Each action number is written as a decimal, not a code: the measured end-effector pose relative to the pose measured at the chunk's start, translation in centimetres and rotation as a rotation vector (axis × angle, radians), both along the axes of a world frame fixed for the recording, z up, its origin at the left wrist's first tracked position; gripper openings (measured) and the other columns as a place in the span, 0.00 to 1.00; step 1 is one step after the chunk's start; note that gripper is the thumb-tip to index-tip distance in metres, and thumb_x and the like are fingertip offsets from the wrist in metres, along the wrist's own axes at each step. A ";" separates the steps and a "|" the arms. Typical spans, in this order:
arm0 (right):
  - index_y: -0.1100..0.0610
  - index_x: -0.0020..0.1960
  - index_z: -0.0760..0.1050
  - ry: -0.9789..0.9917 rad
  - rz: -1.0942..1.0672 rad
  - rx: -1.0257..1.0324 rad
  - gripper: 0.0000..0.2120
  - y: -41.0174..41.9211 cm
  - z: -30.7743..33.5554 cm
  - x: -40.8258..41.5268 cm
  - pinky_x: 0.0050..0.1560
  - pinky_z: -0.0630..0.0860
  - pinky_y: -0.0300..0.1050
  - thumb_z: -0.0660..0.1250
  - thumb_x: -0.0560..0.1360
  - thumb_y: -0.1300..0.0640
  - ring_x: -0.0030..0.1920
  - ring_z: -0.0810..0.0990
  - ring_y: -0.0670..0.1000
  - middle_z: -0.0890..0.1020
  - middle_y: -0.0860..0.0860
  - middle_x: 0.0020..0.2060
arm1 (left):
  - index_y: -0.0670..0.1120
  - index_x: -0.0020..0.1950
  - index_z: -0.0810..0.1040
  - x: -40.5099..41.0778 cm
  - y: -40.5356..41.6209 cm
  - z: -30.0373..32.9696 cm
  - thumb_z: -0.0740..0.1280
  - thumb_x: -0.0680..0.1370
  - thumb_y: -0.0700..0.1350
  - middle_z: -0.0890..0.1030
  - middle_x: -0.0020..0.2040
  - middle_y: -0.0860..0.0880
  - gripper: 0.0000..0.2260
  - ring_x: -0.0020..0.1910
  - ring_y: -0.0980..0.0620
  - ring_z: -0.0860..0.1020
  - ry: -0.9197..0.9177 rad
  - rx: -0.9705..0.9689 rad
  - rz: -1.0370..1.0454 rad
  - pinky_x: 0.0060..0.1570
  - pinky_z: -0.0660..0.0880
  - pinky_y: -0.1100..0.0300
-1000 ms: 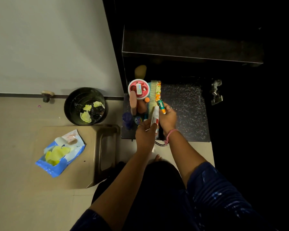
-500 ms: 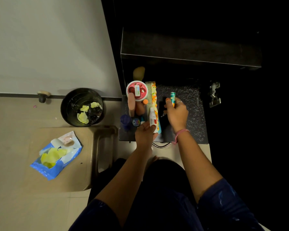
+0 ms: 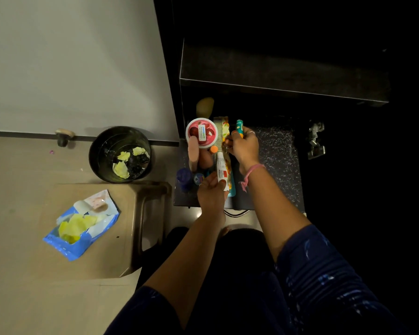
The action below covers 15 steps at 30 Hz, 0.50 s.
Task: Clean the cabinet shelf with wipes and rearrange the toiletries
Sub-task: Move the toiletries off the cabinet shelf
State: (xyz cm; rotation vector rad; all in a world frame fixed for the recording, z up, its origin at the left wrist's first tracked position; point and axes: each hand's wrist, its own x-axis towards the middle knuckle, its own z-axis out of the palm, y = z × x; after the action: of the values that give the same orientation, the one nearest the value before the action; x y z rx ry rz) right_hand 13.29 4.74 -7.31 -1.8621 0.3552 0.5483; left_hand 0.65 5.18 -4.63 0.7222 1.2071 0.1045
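Right hand (image 3: 244, 148): has carried the small teal-and-orange lip-balm stick (image 3: 239, 127) from open shelf back to the toiletry row, beside the round red-lidded cream jar (image 3: 201, 133); placement judged near. Fingers curl round the stick. Left hand (image 3: 212, 189): fingers pinch the white-and-red plastic tube (image 3: 222, 170), low on the dark speckled cabinet shelf (image 3: 278, 165).

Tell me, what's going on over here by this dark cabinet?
A person is putting toiletries in order on a dark cabinet shelf. The left hand grips a white tube, and the right hand holds a small teal stick further back. A round red-lidded jar and a comb already sit at the shelf's left side. Off to the left, an open blue wipes pack lies on a stool, and crumpled yellow wipes lie in the black bin.
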 end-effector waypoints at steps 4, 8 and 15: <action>0.55 0.60 0.74 0.031 0.064 -0.041 0.16 0.6 -1.0 0.0 0.56 0.77 0.59 0.63 0.73 0.54 0.51 0.81 0.56 0.82 0.55 0.51 | 0.41 0.62 0.75 0.0 -0.2 -0.2 0.62 0.75 0.29 0.78 0.61 0.42 0.17 0.60 0.45 0.77 0.043 0.058 -0.023 0.60 0.74 0.51; 0.58 0.60 0.75 0.036 0.107 -0.051 0.14 0.9 -0.3 -0.4 0.56 0.78 0.55 0.64 0.75 0.58 0.51 0.82 0.54 0.83 0.56 0.52 | 0.44 0.63 0.75 -0.4 -0.3 0.0 0.63 0.76 0.32 0.78 0.61 0.44 0.17 0.60 0.45 0.77 0.024 0.141 -0.107 0.57 0.75 0.54; 0.59 0.59 0.76 0.060 0.134 -0.072 0.14 1.0 -0.3 -0.9 0.56 0.78 0.54 0.66 0.74 0.58 0.50 0.82 0.54 0.84 0.55 0.49 | 0.44 0.67 0.73 -0.7 -0.1 0.9 0.63 0.76 0.33 0.75 0.64 0.47 0.20 0.56 0.51 0.75 0.026 0.112 -0.107 0.37 0.72 0.73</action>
State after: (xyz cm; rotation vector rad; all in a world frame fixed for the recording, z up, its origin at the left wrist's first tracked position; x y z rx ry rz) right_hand 12.42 5.78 -7.62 -1.9521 0.2945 0.6909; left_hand -0.07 5.03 -3.70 0.8873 1.1916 0.0749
